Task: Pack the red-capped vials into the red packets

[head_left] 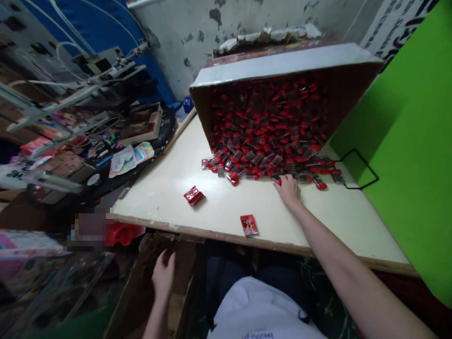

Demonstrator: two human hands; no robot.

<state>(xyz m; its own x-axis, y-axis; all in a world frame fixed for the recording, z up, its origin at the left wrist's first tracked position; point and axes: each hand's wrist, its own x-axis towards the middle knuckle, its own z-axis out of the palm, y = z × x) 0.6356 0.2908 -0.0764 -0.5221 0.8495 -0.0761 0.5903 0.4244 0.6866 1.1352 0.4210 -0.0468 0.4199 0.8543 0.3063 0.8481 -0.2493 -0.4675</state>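
Note:
A cardboard box point(282, 63) lies tipped on its side on a cream-topped table point(158, 188), with its open mouth towards me. It is packed with small clear packets with red ends point(268, 117), and many have spilled in a heap point(254, 162) onto the tabletop. My right hand point(287, 190) rests palm down at the front of the heap, its fingers on the packets. Two red foil sachets point(194, 196) point(249, 225) lie apart on the table. My left hand point(163, 273) hangs below the table's front edge, fingers spread, holding nothing visible.
A bright green panel point(399, 141) stands along the table's right side, with a black wire frame point(356, 169) against it. Packages, tools and a tubed machine point(106, 75) crowd the left. A peeling wall point(176, 42) rises behind the box.

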